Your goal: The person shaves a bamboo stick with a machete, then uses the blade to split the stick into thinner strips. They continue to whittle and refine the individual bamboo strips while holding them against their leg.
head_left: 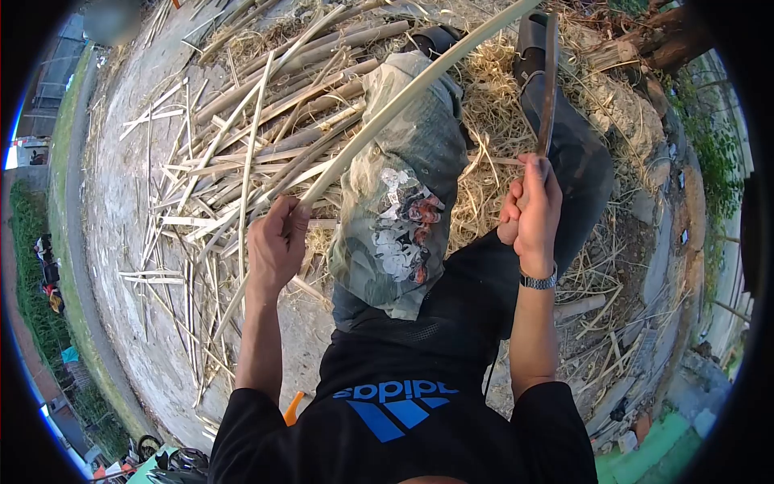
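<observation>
Loose strips (pixel 255 137) are left of the cloth (pixel 423 153), shavings (pixel 490 93) and knife (pixel 551 89) right of it

The brand name "adidas" (pixel 397 391) stands in blue lowercase letters across the front of the black shirt (pixel 484 419), between its two short sleeves (pixel 250 427) and upside down in this view, with three slanted blue bars (pixel 407 415) on the word's collar side.

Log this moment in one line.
left hand: pinching strip | right hand: gripping knife | between hands: cloth | ground: shavings
</observation>
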`<state>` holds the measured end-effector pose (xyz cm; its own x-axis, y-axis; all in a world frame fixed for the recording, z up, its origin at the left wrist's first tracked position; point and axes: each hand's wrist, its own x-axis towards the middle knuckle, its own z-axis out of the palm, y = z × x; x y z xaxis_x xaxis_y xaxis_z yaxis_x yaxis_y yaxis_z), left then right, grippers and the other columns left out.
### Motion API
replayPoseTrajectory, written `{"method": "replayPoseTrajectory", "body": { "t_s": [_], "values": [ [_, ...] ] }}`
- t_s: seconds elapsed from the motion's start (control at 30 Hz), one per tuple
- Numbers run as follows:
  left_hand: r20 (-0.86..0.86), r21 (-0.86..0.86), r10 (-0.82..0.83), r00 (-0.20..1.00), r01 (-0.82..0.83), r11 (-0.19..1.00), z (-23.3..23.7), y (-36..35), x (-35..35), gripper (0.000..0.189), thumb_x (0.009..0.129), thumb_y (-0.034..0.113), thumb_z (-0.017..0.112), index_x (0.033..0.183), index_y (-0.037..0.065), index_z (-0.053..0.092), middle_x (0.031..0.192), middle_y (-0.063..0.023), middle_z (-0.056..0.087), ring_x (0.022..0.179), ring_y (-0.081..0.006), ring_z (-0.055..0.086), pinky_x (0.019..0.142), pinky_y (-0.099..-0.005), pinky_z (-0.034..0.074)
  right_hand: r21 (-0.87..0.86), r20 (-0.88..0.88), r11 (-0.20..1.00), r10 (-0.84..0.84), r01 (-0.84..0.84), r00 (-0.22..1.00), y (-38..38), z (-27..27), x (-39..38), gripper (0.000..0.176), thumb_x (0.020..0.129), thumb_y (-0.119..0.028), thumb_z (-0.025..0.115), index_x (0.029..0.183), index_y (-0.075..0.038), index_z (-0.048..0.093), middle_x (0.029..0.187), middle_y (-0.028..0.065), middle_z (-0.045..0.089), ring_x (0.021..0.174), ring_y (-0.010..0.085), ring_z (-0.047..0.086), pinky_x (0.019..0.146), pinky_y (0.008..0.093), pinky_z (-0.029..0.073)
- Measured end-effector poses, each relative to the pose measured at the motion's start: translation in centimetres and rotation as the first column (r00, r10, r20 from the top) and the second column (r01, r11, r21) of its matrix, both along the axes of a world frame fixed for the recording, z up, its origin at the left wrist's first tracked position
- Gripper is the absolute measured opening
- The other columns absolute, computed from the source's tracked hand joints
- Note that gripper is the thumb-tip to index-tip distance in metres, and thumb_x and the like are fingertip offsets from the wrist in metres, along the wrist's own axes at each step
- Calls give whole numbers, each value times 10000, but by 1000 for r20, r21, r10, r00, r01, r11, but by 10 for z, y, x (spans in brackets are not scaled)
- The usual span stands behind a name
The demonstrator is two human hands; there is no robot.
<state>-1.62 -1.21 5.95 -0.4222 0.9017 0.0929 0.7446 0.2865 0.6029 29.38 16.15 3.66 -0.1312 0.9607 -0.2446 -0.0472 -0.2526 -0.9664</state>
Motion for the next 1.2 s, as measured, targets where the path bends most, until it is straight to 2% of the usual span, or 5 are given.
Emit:
{"method": "replayPoseTrajectory", "body": {
  "t_s": [0.13, 0.5, 0.77, 1.0, 1.2],
  "values": [
    [-13, -60, -3, 1000, 2, 998, -5, -8, -1, 230, 1025, 219, 668, 912, 21, 637, 542, -89, 492, 453, -204, 441, 480, -353, 359, 50, -199, 982, -166, 179, 966, -7, -6, 0, 450, 1109, -455, 463, 1171, -23, 570, 688, 13, 485, 458, 56, 435, 424, 218, 366],
    [-150, 22, -185, 971, 190, 982, -13, 21, -1, 205, 996, 228, 701, 905, 47, 670, 540, -97, 522, 441, -222, 485, 476, -361, 390, 386, 194, 905, 109, -178, 975, 26, 15, 11, 336, 1106, -283, 527, 1245, 10, 616, 798, 31, 651, 544, 19, 514, 471, 197, 404],
    [-255, 37, -266, 930, 284, 958, -7, 29, -21, 153, 959, 196, 734, 899, 61, 693, 619, -115, 626, 462, -278, 581, 473, -388, 433, 490, 664, 852, -225, -186, 713, 63, 15, 40, 548, 1022, -450, 663, 748, 16, 569, 558, 51, 444, 510, 109, 425, 500, 354, 348],
    [-323, 36, -293, 900, 322, 946, -17, 32, -20, 128, 948, 165, 738, 888, 65, 685, 613, -109, 623, 461, -285, 577, 468, -396, 435, 137, 453, 979, -200, 154, 869, 86, 4, 15, 518, 1038, -410, 636, 775, 35, 605, 557, 101, 538, 501, 195, 541, 514, 385, 409],
    [-283, 30, -296, 912, 317, 948, -13, 31, -21, 135, 952, 162, 732, 884, 57, 681, 583, -114, 593, 444, -269, 560, 462, -392, 422, 476, 661, 851, -178, -223, 729, 73, -1, 7, 511, 1017, -423, 673, 784, 31, 632, 562, 123, 566, 467, 249, 538, 493, 401, 409]
  ]
}}
